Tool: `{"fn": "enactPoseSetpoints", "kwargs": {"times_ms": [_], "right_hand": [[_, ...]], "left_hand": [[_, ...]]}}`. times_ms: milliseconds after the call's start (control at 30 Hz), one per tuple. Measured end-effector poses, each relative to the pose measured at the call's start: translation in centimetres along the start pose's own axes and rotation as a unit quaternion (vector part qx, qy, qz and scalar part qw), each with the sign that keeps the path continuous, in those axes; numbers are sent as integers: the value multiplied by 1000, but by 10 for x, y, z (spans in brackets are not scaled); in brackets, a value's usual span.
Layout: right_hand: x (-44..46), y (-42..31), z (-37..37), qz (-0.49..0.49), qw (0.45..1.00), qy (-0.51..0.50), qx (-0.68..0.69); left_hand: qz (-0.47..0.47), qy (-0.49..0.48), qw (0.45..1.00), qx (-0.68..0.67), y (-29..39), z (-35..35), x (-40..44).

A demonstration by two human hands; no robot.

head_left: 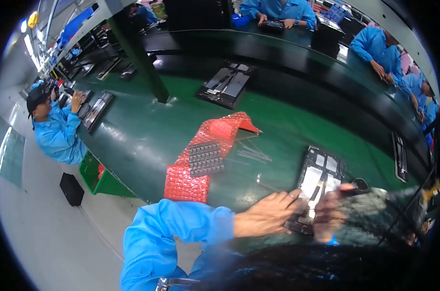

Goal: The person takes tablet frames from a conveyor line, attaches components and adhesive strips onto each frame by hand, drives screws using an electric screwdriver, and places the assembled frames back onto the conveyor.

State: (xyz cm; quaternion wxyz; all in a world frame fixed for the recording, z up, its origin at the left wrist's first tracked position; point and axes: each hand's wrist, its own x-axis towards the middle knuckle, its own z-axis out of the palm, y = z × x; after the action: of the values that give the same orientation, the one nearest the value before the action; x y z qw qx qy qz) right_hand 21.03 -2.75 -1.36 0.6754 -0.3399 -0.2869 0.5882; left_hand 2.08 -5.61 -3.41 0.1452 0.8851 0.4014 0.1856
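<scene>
An opened tablet (318,175), its silver battery panels and dark circuit parts exposed, lies tilted on the green bench in front of me. My left hand (271,213) reaches in from a blue sleeve, its fingers stretched out and resting on the tablet's lower left edge. Over the lower right of the same tablet is my right hand (329,216), smeared by motion; whether it holds anything does not show. Close to its upper side is a dark round object (359,184), too blurred to name.
Red bubble wrap (187,184) lies left of the tablet, a dark gridded tray (206,158) on top. Thin clear strips (253,154) lie beside it. Another opened tablet (226,85) lies farther back near a green post (141,58). Co-workers in blue sit around; a green crate (106,182) stands below the left edge.
</scene>
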Motion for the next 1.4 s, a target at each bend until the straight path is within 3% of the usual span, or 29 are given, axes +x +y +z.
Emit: {"fn": "enactPoseSetpoints", "kwargs": {"times_ms": [133,300,333,467,533,633,700,767,800,867,1000,1100,1167,1233,1400], "right_hand": [[34,-39,-28,-216,975,-54,-10],[53,-52,-51,-237,966,32,-101],[54,-53,-52,-235,964,43,-117],[52,-55,-39,-233,958,91,-144],[54,-59,-52,-246,956,58,-152],[53,-74,-85,-259,951,19,-165],[53,-89,-104,-281,941,8,-188],[69,-102,-170,-212,960,78,-163],[65,-111,-165,-255,951,57,-165],[60,-130,-159,-300,938,47,-164],[60,-146,-165,-286,943,62,-159],[53,-148,-155,-289,924,98,-231],[53,-151,-150,-324,894,129,-283],[53,-156,-152,-317,913,120,-226],[56,-158,-162,-333,904,136,-230]], "left_hand": [[-12,38,993,107,-12,12,36],[-47,148,983,101,-74,20,133],[-83,72,990,86,-82,2,153],[-139,144,979,39,-134,15,204],[-187,197,962,30,-129,10,201],[-129,231,958,-106,-102,-15,151],[-58,197,976,-69,-87,-57,87],[-157,192,967,-57,-75,-90,18],[-192,177,962,-79,-76,-104,-7],[-277,155,946,57,-96,-114,-59],[-329,63,942,20,-110,-118,-95],[-321,75,944,-21,-119,-110,-106],[-270,82,958,60,-120,-111,-102],[-326,169,930,20,-80,-107,-63],[-163,80,980,-85,-7,-80,36]]}}
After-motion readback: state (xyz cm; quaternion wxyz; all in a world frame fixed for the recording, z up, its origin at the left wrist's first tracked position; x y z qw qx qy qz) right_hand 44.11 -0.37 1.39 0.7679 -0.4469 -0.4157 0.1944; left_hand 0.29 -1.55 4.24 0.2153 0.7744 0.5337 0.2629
